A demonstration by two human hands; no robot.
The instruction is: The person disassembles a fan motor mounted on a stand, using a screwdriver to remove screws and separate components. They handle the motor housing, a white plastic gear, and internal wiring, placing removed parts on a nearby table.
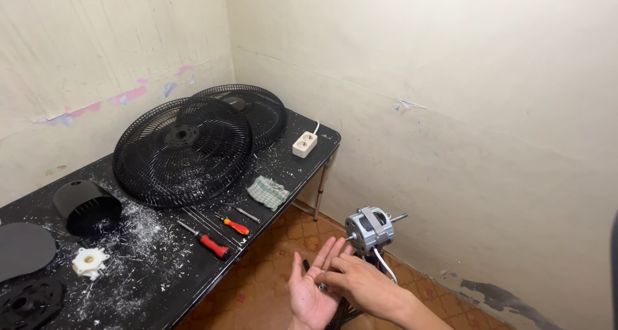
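My left hand (311, 290) is held palm up with its fingers spread, low in the middle of the view. My right hand (362, 282) reaches across it, and its fingertips pinch a small dark piece (320, 285) lying on the left palm; the piece is too small to tell what it is. Just above both hands stands a grey fan motor (369, 229) with a shaft sticking out to the right and white wires (385, 265) hanging below it. The motor's support is hidden behind my hands.
To the left a black table (161, 272), strewn with white flakes, bears two black fan grilles (183, 151), a red-handled screwdriver (207, 241), an orange-handled one (235, 226), a checked cloth (268, 191), a white power strip (304, 144), a black housing (87, 206) and a white plastic hub (89, 262). Patterned floor tiles (257, 285) lie below.
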